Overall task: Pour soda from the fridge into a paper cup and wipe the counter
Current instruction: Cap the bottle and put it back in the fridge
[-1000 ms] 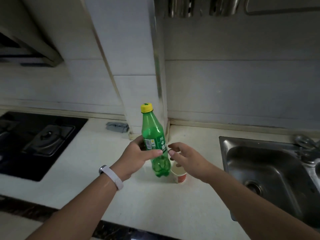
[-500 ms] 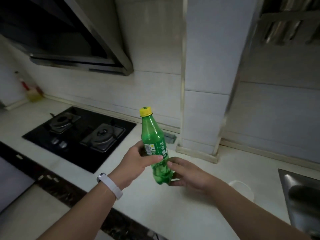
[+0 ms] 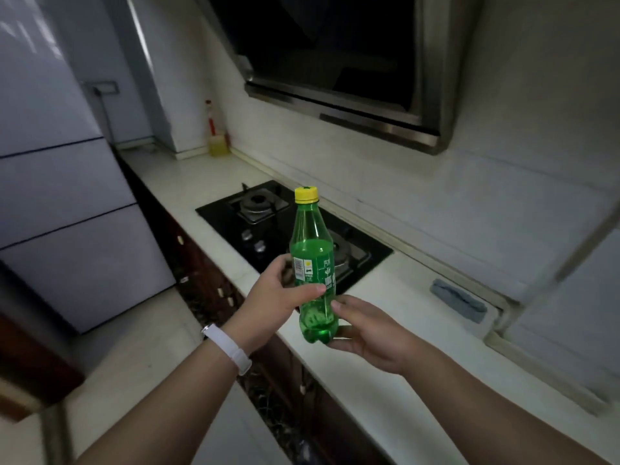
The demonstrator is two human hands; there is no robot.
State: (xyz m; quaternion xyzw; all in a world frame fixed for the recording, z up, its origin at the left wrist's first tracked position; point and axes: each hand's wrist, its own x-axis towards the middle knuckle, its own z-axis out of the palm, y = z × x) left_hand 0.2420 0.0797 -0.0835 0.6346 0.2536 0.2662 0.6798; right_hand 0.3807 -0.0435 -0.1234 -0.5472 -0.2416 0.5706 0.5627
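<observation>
Glossy green plastic bottle (image 3: pixel 312 263) in the fingers (image 3: pixel 310 290); beyond them glossy black glass hob (image 3: pixel 221 218), brushed-metal hood (image 3: pixel 369 129), smooth desk (image 3: pixel 453 337).

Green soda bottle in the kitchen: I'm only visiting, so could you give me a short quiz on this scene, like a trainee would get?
1. True or false: the yellow cap is on the green bottle.
2. What lies on the counter to the right of the stove? A) grey cloth B) plate C) knife
3. Which hand, gripping the bottle's label, wears the white wristband?
Key: 1 true; 2 A; 3 the left hand.
</observation>
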